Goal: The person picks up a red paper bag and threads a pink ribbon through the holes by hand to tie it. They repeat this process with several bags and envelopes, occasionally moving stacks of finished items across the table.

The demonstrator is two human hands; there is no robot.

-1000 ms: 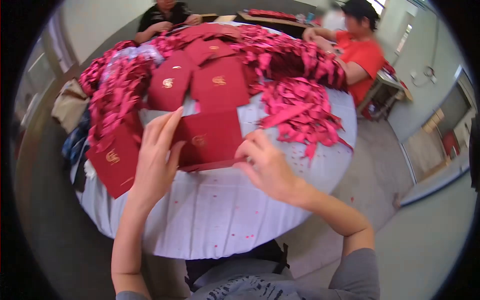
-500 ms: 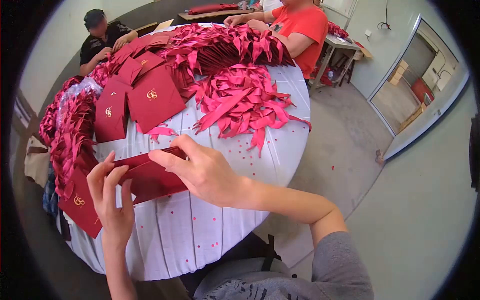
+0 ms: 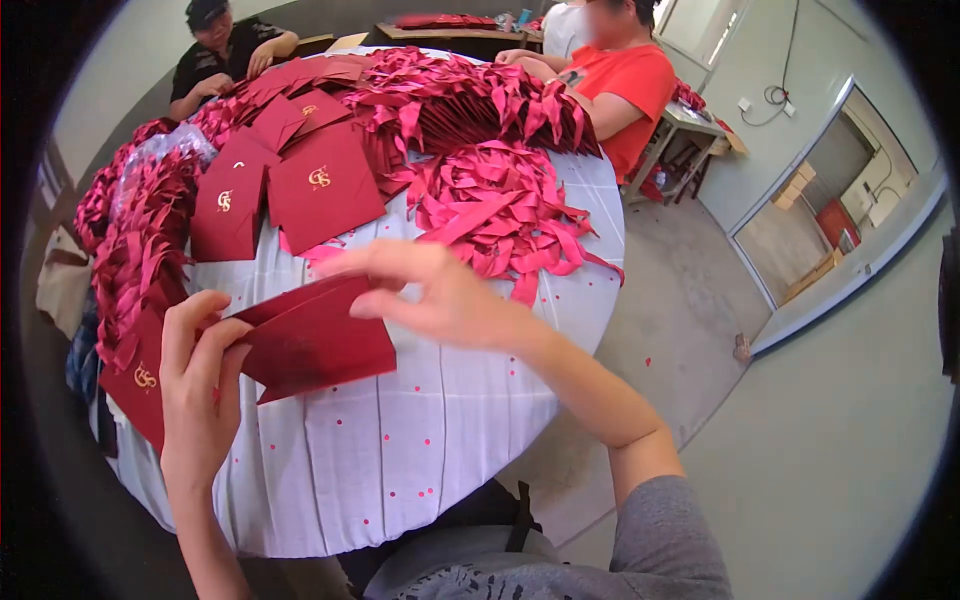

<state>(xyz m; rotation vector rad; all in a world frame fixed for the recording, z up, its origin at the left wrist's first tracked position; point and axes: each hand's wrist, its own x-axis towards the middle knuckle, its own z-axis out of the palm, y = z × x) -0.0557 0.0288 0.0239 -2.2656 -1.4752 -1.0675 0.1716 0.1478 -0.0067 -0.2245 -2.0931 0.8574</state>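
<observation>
A dark red paper bag (image 3: 320, 345) is held above the near part of the white-covered round table (image 3: 330, 490). My left hand (image 3: 203, 365) grips its left end between fingers and thumb. At the bag's upper right edge is my right hand (image 3: 435, 295), thumb on the near face and fingers behind the top edge. Beyond the bag lie flat red bags with gold lettering (image 3: 325, 190), and a heap of pink-red ribbons (image 3: 500, 205) is to their right. Another lettered red bag (image 3: 135, 380) lies left of my left hand.
Rows of ribboned bags (image 3: 480, 100) line the table's far side and left side, with clear plastic (image 3: 165, 160) on the left ones. One person (image 3: 225, 60) sits at the far left; another in red (image 3: 625, 95) is at the far right. Small red dots dot the cloth.
The bag has tilted, its right end rising, and its opening looks narrower. My right hand has moved up and slightly right along it; my left hand has shifted slightly left. The camera view has shifted a little.
</observation>
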